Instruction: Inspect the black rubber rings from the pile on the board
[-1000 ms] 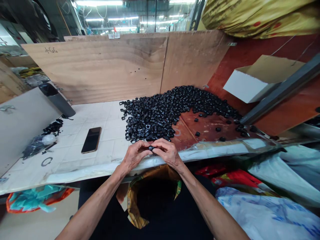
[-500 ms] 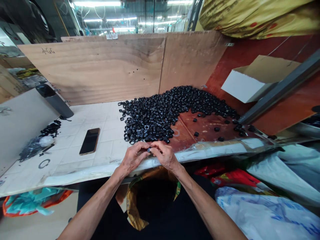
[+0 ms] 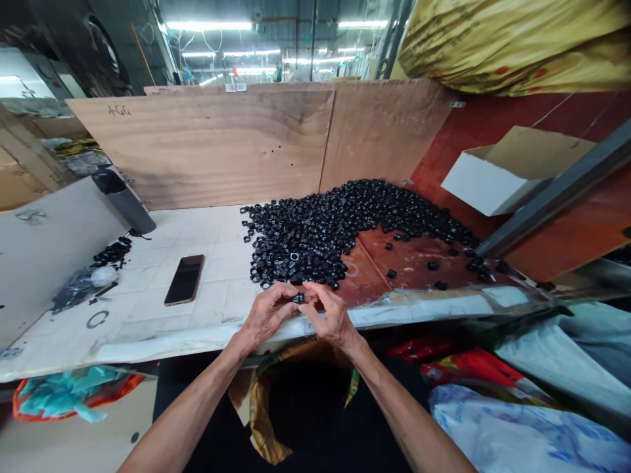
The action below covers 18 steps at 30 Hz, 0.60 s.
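A small black ring-like part (image 3: pixel 298 298) sits between my two hands, just above the front edge of the bench. My left hand (image 3: pixel 270 310) pinches it from the left with thumb and forefinger. From the right, the fingertips of my right hand (image 3: pixel 328 313) close on the same part. Its far side is partly hidden by the fingers. Right behind my hands lies a big heap of similar black parts (image 3: pixel 315 230). Below them, an open yellow sack (image 3: pixel 263 414) with a dark inside hangs in front of my lap.
On the white bench top (image 3: pixel 221 263) lie a phone (image 3: pixel 185 280), a flat ring (image 3: pixel 97 319) and a clear bag (image 3: pixel 73 289). A dark bottle (image 3: pixel 123 200) leans at the left panel. Loose black parts dot the red-brown board (image 3: pixel 374 263). An open box (image 3: pixel 493 177) is at the right.
The view has shifted slightly, so the scene sits lower and farther right. My fingers have turned a little around the black part, and more of it shows now.
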### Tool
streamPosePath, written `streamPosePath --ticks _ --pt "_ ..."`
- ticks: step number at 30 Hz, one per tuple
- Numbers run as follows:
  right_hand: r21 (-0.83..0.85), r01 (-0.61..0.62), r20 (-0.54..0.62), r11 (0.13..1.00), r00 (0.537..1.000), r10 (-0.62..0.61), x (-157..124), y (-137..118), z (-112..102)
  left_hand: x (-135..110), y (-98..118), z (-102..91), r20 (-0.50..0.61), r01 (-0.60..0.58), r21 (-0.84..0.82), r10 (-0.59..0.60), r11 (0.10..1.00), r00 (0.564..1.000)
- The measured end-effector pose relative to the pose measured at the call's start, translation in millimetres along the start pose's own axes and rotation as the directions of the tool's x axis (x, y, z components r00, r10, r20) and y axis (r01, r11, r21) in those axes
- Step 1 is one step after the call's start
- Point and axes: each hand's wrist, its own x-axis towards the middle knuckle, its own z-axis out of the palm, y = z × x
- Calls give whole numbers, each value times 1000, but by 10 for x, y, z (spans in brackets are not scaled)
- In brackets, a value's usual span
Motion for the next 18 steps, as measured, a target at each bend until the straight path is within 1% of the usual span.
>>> streamPosePath --ticks 2,4,6,8,12,15,18 --pt "29 18 14 999 1000 -19 0 -7 -8 -7 -7 -1 -4 9 0 -9 1000 1000" --pt "-17 45 21 999 999 -45 9 -10 -10 -10 -4 -1 -9 12 7 -12 1000 1000" --pt "-56 42 9 998 999 -41 22 -17 -11 -8 4 0 -14 15 0 -15 1000 1000" --pt "-51 31 -2 998 1000 -31 35 -28 -18 -1 14 1 -16 25 -19 -25 1000 1000" --pt "-52 25 12 998 1000 -25 47 -37 -42 23 31 -5 -13 48 -20 -48 999 999" --pt "30 4 0 1000 1000 -4 20 -47 -37 25 69 -18 6 48 -25 -48 999 999" --pt "129 -34 4 991 999 34 -59 -121 12 -39 144 -14 28 76 -7 -75 997 997"
